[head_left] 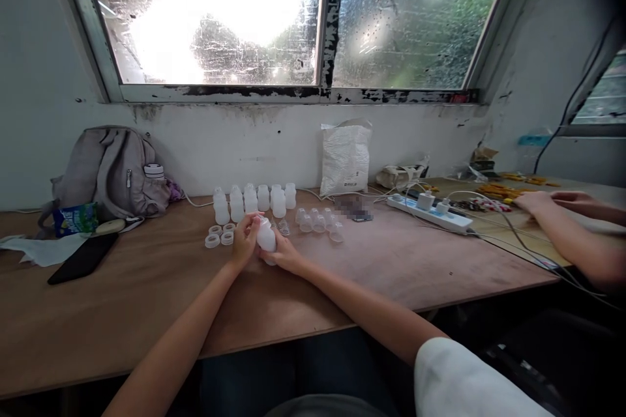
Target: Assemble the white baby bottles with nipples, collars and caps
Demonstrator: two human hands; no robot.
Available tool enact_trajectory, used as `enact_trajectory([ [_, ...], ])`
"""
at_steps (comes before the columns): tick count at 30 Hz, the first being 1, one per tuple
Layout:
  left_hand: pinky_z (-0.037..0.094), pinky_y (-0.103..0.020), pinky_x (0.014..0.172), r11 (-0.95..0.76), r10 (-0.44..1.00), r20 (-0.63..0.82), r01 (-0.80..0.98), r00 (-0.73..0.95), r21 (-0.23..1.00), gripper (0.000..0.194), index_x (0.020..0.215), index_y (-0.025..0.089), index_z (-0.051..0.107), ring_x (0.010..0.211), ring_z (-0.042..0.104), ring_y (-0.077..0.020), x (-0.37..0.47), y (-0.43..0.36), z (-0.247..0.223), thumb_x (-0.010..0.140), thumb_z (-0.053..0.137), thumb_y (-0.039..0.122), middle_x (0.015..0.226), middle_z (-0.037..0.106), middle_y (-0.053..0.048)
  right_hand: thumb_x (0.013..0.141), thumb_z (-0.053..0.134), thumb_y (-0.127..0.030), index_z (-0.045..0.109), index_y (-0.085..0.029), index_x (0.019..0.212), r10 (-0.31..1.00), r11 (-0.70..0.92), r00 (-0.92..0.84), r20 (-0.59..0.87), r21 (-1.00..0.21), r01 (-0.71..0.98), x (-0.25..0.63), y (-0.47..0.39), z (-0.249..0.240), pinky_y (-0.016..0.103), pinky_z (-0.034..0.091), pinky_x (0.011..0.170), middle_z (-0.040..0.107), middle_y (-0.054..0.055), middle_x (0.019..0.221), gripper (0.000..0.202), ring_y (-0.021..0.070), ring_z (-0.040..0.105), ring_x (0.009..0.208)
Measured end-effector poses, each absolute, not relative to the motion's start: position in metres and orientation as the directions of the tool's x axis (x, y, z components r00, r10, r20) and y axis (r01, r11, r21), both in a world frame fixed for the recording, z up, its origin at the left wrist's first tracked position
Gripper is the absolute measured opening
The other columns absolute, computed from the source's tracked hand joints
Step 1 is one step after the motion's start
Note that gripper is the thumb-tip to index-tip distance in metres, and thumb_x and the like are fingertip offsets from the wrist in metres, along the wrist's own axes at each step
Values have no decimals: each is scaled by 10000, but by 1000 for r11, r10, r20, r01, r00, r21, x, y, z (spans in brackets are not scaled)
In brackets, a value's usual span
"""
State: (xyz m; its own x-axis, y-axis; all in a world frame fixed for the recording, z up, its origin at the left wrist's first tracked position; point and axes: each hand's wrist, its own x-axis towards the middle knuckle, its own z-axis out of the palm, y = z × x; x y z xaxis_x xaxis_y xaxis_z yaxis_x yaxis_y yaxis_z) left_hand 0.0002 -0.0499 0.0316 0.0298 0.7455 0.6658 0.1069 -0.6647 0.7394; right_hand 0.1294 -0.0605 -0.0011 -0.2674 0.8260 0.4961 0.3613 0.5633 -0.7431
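A translucent white baby bottle (pixel 267 238) is tilted between my two hands, just above the wooden table (pixel 342 287). My left hand (pixel 244 238) is closed around its upper end, fingers at the neck. Lower down, my right hand (pixel 285 255) grips the bottle's body. Behind my hands stand several similar bottles (pixel 236 203) in a group. Clear collar rings (pixel 212 241) lie to the left of my left hand. On the right are several clear caps (pixel 319 224); smaller clear pieces (pixel 283 227) sit just behind my right hand.
A grey backpack (pixel 115 172), a green-blue packet (pixel 75 219) and a black phone (pixel 84 258) occupy the left. A white plastic bag (pixel 345 159) leans on the wall. To the right are a power strip (pixel 430 212) with cables and another person's arms (pixel 562 228).
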Motion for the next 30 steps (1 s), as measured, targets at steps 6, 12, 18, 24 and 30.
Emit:
enact_trajectory([
  [6,459,-221,634,-683,730,671,106,128,723,275,1015,193,517,815,564,-148,2,-50,25,812,461,369,945,590,-49,634,649,-336,510,-156,1054,852,519,-249,460,-804,290,134,-47,-10,303,425,728,594,46,917,477,188,537,831],
  [12,461,-257,711,-692,722,667,189,185,697,317,1036,214,510,935,551,-181,3,-51,26,737,564,305,1075,567,-55,624,660,-353,531,-152,1063,848,523,-262,460,-806,278,134,-49,-8,338,431,757,605,61,948,500,211,552,859],
  [18,459,-266,724,-699,715,662,209,224,684,325,1052,219,517,947,550,-184,2,-51,28,738,556,291,1104,564,-50,642,648,-352,542,-149,1037,844,528,-277,460,-804,274,134,-51,-7,333,439,754,609,58,929,456,209,557,854],
  [24,463,-272,724,-706,709,668,213,228,676,354,1077,225,516,934,553,-184,2,-48,27,733,562,294,1107,564,-52,628,653,-338,561,-150,1011,853,509,-274,444,-824,250,135,-49,-8,338,440,753,613,49,916,437,202,557,833],
  [30,462,-276,740,-752,659,704,251,266,610,364,1090,216,513,918,552,-178,3,-50,28,737,561,292,1073,566,-59,600,667,-264,562,-152,1032,852,489,-303,427,-856,166,134,-47,-8,360,426,821,612,53,967,459,218,555,901],
])
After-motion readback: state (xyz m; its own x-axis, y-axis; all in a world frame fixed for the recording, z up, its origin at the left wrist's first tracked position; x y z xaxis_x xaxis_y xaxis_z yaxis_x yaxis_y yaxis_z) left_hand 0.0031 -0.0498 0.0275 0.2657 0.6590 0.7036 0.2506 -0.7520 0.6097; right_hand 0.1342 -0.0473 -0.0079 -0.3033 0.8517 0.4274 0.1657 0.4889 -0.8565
